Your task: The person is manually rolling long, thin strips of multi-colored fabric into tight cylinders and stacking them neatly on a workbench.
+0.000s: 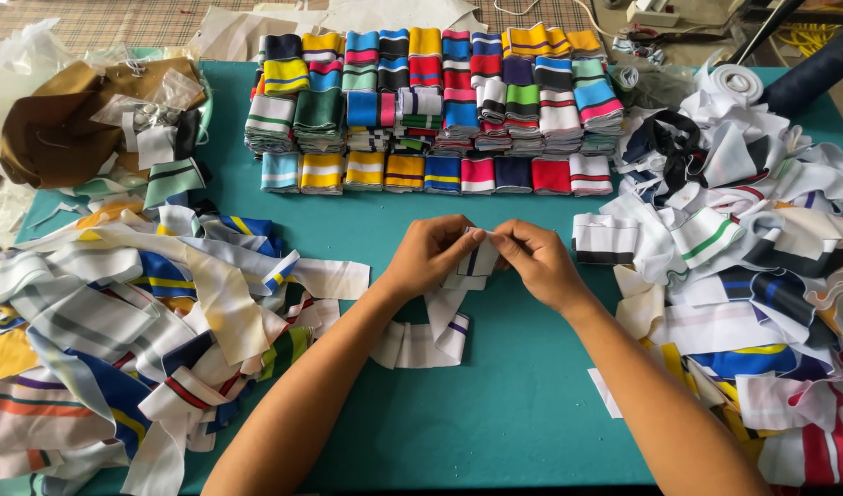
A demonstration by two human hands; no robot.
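Your left hand (428, 255) and your right hand (538, 262) met over the middle of the teal table (495, 404). Both were closed in a pinch on one white cloth strip (478, 259) with a thin dark stripe. Your fingertips held its top edge tight from each side. The rest of the strip hung down and lay curled on the table just under your hands. It looked soft, ribbed and floppy.

Behind your hands stood neat stacks of folded striped bands (430, 106) in rows: yellow, blue, red, green and white. A loose heap of long strips (136, 321) lay on your left, close to your arm. Another messy heap of strips (743, 276) lay on your right, touching your forearm. A brown cloth (49, 129) with clear plastic bags (159, 106) on it sat at the far left corner.
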